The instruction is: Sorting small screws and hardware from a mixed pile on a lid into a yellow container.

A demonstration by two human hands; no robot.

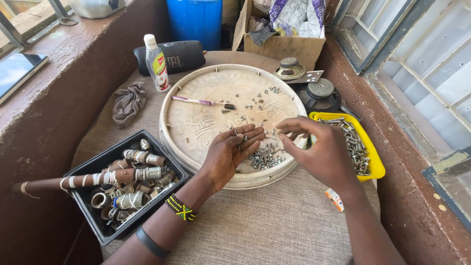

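Note:
My left hand [229, 153] is palm up over the near edge of a round beige lid [196, 98], with a few small screws [240, 141] lying on its palm and fingers. My right hand [321, 149] hovers just to the right, thumb and forefinger pinched together near the left fingertips; whether they grip a screw I cannot tell. A heap of small screws and nuts [264, 158] lies on the lid under both hands. More are scattered farther back [260, 100]. A purple toothbrush [198, 101] rests on the lid.
A yellow tray [377, 164] of bolts sits right of the lid. A black bin [86, 169] of pipe fittings and a wrapped pipe [73, 181] sits left. Behind are a small bottle [156, 63], a black speaker [171, 56], a rag [127, 103], speaker drivers [319, 93] and a cardboard box [282, 44].

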